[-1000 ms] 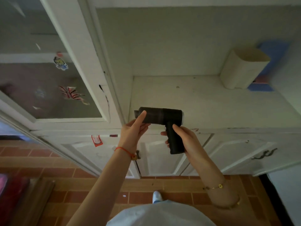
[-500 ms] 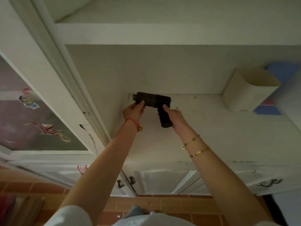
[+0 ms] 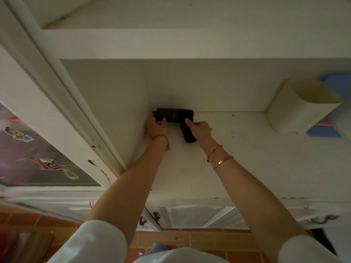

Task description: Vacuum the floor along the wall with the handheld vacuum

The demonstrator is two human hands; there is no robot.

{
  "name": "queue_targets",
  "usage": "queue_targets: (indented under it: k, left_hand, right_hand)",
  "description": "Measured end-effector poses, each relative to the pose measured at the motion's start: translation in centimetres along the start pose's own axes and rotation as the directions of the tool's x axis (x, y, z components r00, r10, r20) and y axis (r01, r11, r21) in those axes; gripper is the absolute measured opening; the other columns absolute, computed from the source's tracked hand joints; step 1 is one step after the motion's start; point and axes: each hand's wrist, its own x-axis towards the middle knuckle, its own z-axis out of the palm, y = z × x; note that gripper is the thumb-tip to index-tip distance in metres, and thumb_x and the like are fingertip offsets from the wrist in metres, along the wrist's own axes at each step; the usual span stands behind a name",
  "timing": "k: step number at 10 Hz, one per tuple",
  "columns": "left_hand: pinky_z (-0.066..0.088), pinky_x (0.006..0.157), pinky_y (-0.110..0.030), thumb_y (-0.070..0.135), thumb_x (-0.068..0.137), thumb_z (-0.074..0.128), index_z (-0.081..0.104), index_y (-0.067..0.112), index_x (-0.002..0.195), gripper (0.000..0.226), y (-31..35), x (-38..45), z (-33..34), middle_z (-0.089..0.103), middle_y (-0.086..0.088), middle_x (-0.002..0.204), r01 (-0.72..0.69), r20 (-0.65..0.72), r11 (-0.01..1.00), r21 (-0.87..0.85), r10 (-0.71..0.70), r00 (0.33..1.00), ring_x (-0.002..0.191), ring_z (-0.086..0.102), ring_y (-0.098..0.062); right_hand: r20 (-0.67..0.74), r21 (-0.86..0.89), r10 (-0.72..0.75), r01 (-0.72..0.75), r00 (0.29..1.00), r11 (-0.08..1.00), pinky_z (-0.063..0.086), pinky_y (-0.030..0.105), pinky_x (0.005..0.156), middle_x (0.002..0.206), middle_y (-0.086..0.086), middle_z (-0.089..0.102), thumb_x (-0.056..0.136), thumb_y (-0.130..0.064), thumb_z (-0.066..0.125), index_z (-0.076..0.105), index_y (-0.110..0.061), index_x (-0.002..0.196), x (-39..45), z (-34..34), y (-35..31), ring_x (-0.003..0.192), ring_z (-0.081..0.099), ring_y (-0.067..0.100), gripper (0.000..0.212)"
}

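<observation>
The black handheld vacuum (image 3: 174, 115) lies at the back left corner of the white cabinet shelf (image 3: 237, 158), its barrel along the back wall and its handle pointing toward me. My left hand (image 3: 157, 129) grips the nozzle end of the barrel. My right hand (image 3: 199, 129) is curled round the handle, thumb up against the barrel. Both arms are stretched out over the shelf.
A cream plastic container (image 3: 302, 107) lies on the shelf at the back right, with a blue object (image 3: 330, 130) behind it. A glass cabinet door with stickers (image 3: 34, 152) is on the left. Lower cabinet doors (image 3: 199, 217) and red tiled floor (image 3: 190, 238) are below.
Both hands have carried the vacuum from the shelf's front edge back into the rear left corner. My arms are now fully stretched and the view has tilted upward.
</observation>
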Motion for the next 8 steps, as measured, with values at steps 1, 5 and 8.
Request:
queue_targets:
  k: [1,5,8]
  left_hand:
    - [0.048,0.089,-0.033,0.023,0.098,0.058,0.065,-0.007,0.115,0.035,-0.2,0.2,0.1,0.068,-0.022,0.117,-0.032,0.042,0.999,-0.004,0.032,0.999,0.110,0.064,-0.034]
    - [0.035,0.103,-0.033,0.007,0.100,0.047,0.043,-0.006,0.143,0.045,-1.2,-0.5,-0.5,0.059,-0.029,0.129,-0.245,0.028,0.947,0.206,0.245,0.969,0.122,0.056,-0.038]
    - [0.032,0.112,-0.033,0.011,0.099,0.049,0.040,0.003,0.147,0.049,-1.9,-1.0,-1.0,0.045,-0.019,0.149,-0.379,0.138,0.873,0.308,0.353,0.925,0.134,0.045,-0.033]
  right_hand:
    - [-0.034,-0.051,-0.036,0.034,0.999,0.998,0.027,0.016,0.034,0.047,0.001,0.034,0.089,-0.040,0.066,0.031,-0.015,0.046,0.4,0.6,-0.1,0.044,0.033,0.012,0.061]
    - [-0.085,-0.147,-0.167,0.154,0.982,0.977,0.030,0.016,0.035,0.046,-0.001,0.036,0.086,-0.039,0.070,0.031,-0.017,0.047,1.2,2.1,-0.7,0.043,0.032,0.009,0.060]
    - [-0.062,-0.226,-0.204,0.185,0.977,0.956,0.035,0.028,0.047,0.054,0.003,0.046,0.088,-0.045,0.066,0.042,-0.014,0.053,1.5,1.8,-0.6,0.049,0.041,0.012,0.052]
